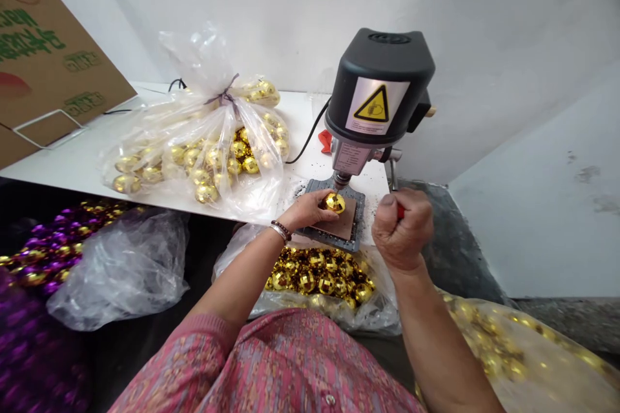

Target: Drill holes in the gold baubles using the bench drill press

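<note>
My left hand (pixel 314 208) grips a shiny gold faceted ball (pixel 335 203) between thumb and fingers. It holds the ball on a brown board (pixel 341 227) that lies on the grey base plate (pixel 357 213) of a bench drill press (pixel 382 87). Right above the ball is the drill's chuck (pixel 341 179); whether the bit touches the ball I cannot tell. To the right of the machine, my right hand (pixel 404 227) is wrapped round the drill press handle (pixel 400 211), whose red end shows by the thumb. Dark shavings lie around the base.
Below the table edge sits an open plastic bag of gold balls (pixel 317 277). A tied clear bag of gold balls (pixel 208 148) rests on the white table (pixel 62 168). Purple and gold balls (pixel 53 242) are at left, a cardboard box (pixel 53 58) behind, another bag (pixel 523 348) at right.
</note>
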`<state>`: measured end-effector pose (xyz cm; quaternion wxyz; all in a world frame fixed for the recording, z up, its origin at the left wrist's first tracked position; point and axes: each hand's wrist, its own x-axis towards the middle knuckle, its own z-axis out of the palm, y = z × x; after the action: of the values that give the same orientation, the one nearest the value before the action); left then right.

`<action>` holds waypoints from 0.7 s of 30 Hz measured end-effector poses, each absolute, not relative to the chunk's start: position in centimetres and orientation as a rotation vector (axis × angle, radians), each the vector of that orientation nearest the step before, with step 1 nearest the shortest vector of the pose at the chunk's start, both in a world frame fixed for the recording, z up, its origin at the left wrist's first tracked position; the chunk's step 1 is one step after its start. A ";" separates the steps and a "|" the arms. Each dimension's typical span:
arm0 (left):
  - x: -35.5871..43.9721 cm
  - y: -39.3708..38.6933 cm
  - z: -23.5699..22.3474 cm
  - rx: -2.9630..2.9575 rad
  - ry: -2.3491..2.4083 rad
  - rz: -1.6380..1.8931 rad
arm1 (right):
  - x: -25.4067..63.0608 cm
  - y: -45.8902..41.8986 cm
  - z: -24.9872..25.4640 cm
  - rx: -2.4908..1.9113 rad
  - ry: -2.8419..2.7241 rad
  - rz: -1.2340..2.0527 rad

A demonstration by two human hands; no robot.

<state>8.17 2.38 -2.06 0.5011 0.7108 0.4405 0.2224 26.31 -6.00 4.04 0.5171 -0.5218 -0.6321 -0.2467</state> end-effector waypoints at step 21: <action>1.1 -9.3 -4.3 2.024 1.116 0.451 | 28.2 -1.4 14.1 -1.582 -1.315 -0.258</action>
<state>1.09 -9.33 -4.33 0.3832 0.7939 0.4376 0.1770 28.19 -1.42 14.05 0.5090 -0.6569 -0.5458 -0.1070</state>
